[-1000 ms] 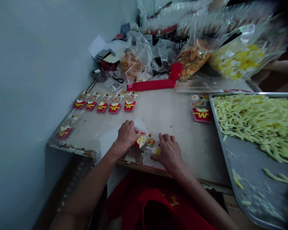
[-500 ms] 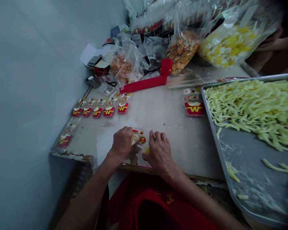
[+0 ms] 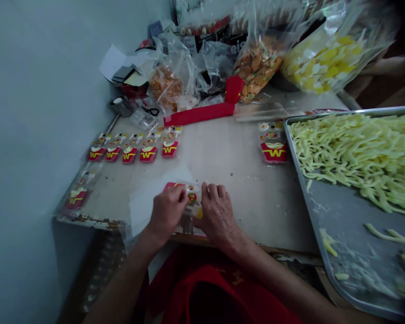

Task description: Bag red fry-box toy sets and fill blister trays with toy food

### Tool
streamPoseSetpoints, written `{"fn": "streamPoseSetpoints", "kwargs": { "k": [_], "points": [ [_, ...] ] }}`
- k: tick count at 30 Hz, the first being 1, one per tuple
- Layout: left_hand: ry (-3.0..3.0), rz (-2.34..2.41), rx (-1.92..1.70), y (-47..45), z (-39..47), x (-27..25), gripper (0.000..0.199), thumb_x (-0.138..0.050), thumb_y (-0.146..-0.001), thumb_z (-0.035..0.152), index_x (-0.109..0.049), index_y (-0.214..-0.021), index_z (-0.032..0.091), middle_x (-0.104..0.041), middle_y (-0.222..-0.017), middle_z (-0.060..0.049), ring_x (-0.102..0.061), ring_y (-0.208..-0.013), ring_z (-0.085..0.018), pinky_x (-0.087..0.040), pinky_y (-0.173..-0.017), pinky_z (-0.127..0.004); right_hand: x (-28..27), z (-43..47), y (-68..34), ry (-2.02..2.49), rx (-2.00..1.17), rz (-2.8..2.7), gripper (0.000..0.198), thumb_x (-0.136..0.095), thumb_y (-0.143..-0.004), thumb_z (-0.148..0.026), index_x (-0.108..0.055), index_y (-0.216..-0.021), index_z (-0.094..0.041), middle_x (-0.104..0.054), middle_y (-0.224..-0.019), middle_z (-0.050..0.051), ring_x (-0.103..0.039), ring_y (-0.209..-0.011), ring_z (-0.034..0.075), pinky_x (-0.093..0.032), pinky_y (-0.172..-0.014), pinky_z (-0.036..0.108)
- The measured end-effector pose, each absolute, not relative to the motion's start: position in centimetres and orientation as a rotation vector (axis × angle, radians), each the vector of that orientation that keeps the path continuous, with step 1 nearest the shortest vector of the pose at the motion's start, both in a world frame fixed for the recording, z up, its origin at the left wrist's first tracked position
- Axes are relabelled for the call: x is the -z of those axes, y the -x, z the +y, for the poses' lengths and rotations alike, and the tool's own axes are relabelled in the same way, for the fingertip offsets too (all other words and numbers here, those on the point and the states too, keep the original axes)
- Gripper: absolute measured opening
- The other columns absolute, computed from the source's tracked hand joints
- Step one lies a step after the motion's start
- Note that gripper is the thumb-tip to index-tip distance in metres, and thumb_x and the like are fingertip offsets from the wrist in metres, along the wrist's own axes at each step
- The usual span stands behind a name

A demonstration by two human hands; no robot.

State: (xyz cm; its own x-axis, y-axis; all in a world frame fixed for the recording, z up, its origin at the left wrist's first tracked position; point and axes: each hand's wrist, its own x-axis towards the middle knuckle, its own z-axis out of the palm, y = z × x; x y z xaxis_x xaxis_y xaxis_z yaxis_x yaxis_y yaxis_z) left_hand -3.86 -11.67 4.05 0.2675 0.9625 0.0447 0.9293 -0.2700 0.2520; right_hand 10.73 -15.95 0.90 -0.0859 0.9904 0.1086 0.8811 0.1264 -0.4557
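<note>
A clear plastic packet (image 3: 192, 196) lies at the table's near edge, showing a red part and small printed-looking food pieces. My left hand (image 3: 168, 207) is closed in a fist-like pinch on its left part, with the red end (image 3: 172, 185) showing beyond the knuckles. My right hand (image 3: 218, 211) grips the packet's right end, palm down, fingers bent and thumb tucked toward the packet. What lies under the fingers is hidden. White sheets (image 3: 140, 204) lie beneath and left of the packet.
Finished-looking red "W" packets (image 3: 129, 155) stand in a row at left, another packet (image 3: 273, 152) at right. A metal tray (image 3: 310, 216) holds pale strips (image 3: 357, 153). Bags of orange pieces (image 3: 256, 67) and yellow-white pieces (image 3: 324, 67) sit behind a red strip (image 3: 199, 115). Another person's arm (image 3: 388, 67) shows at right.
My left hand has shifted slightly left and down along the packet, and more of its red end shows. My right hand has moved a little left. The view has turned slightly.
</note>
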Motion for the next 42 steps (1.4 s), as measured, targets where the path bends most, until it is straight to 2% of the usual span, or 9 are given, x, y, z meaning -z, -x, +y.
{"fn": "streamPoseSetpoints", "kwargs": {
  "k": [5, 7, 10, 14, 22, 30, 36, 39, 42],
  "points": [
    [-2.102, 1.811, -0.475, 5.3, -9.3, -5.0, 0.010, -0.062, -0.080, 0.025, -0.070, -0.077, 0.020, -0.072, -0.075, -0.001, -0.062, -0.067, -0.015, -0.042, -0.065, -0.024, 1.2, -15.3, -12.5, 1.572, -0.828, -1.435, 0.100, -0.087, -0.061, -0.043, -0.043, -0.146, -0.015, -0.052, -0.134, 0.020, -0.054, -0.103, 0.029, -0.050, -0.080, 0.042],
    [-2.077, 1.818, -0.506, 5.4, -8.9, -5.1, 0.010, -0.062, -0.079, 0.025, -0.070, -0.075, 0.020, -0.071, -0.073, -0.001, -0.061, -0.066, -0.015, -0.042, -0.064, -0.024, 1.7, -15.4, -13.5, 1.441, -1.281, -1.090, 0.078, -0.078, -0.070, -0.054, -0.057, -0.133, -0.015, -0.063, -0.115, 0.015, -0.055, -0.076, 0.017, -0.046, -0.061, 0.030],
    [-2.047, 1.783, -0.529, 5.4, -8.8, -4.9, 0.011, -0.061, -0.080, 0.025, -0.070, -0.075, 0.020, -0.071, -0.073, -0.001, -0.061, -0.066, -0.015, -0.041, -0.063, -0.024, 1.7, -15.7, -14.0, 1.139, -1.758, -0.721, 0.051, -0.074, -0.073, -0.058, -0.071, -0.095, -0.012, -0.067, -0.081, 0.006, -0.034, -0.049, 0.005, -0.024, -0.044, 0.022],
    [-2.092, 1.757, -0.527, 5.2, -9.3, -4.8, 0.009, -0.060, -0.079, 0.020, -0.067, -0.074, 0.020, -0.070, -0.074, -0.001, -0.058, -0.065, -0.014, -0.040, -0.065, -0.025, 1.0, -15.5, -12.6, 1.092, -1.692, -0.566, 0.041, -0.084, -0.063, -0.049, -0.062, -0.070, -0.016, -0.069, -0.067, 0.004, -0.032, -0.039, 0.003, -0.016, -0.039, 0.021],
    [-1.942, 1.655, -0.591, 2.6, -12.6, -4.8, 0.010, -0.057, -0.081, 0.017, -0.064, -0.074, 0.020, -0.069, -0.075, -0.002, -0.061, -0.070, -0.016, -0.044, -0.069, -0.028, 0.8, -14.2, -8.8, 1.158, -1.673, -0.663, 0.025, -0.076, -0.066, -0.038, -0.063, -0.066, -0.017, -0.046, -0.043, -0.007, -0.038, -0.032, 0.006, -0.021, -0.034, 0.020],
    [-1.782, 1.462, -0.851, 6.3, -12.6, -4.5, 0.011, -0.060, -0.090, 0.025, -0.069, -0.095, 0.020, -0.071, -0.084, -0.003, -0.065, -0.074, -0.014, -0.051, -0.072, -0.025, 1.1, -11.7, -8.2, 0.967, -1.836, -0.809, 0.020, -0.080, -0.070, -0.032, -0.069, -0.074, -0.016, -0.048, -0.051, -0.006, -0.027, -0.040, 0.003, -0.018, -0.038, 0.018],
    [-2.473, 1.366, -0.463, 18.3, -10.3, -7.4, 0.102, -0.085, -0.063, 0.051, -0.039, -0.152, 0.030, -0.048, -0.145, -0.013, -0.043, -0.133, -0.034, -0.032, -0.113, -0.050, -0.8, -7.6, -4.1, 0.767, -2.114, -0.797, 0.027, -0.084, -0.073, -0.036, -0.067, -0.078, -0.016, -0.050, -0.062, -0.005, -0.024, -0.046, 0.002, -0.014, -0.042, 0.019],
    [-2.405, 1.451, -0.319, 23.1, -9.3, -6.0, 0.106, -0.084, -0.062, 0.038, -0.033, -0.154, 0.029, -0.051, -0.136, -0.010, -0.051, -0.123, -0.029, -0.040, -0.107, -0.040, -1.4, -5.3, -0.3, 0.802, -2.111, -0.902, 0.034, -0.081, -0.075, -0.045, -0.066, -0.080, -0.015, -0.051, -0.062, -0.005, -0.027, -0.045, 0.003, -0.018, -0.043, 0.020],
    [-2.287, 1.785, -0.290, 28.0, -7.2, -4.1, 0.094, -0.079, -0.067, 0.034, -0.040, -0.151, 0.023, -0.056, -0.128, -0.011, -0.055, -0.116, -0.028, -0.043, -0.103, -0.037, -0.5, -3.3, 1.8, 1.025, -1.803, -1.053, 0.044, -0.074, -0.078, -0.054, -0.068, -0.101, -0.017, -0.066, -0.085, 0.002, -0.048, -0.054, 0.008, -0.035, -0.051, 0.023]
  ]
}}
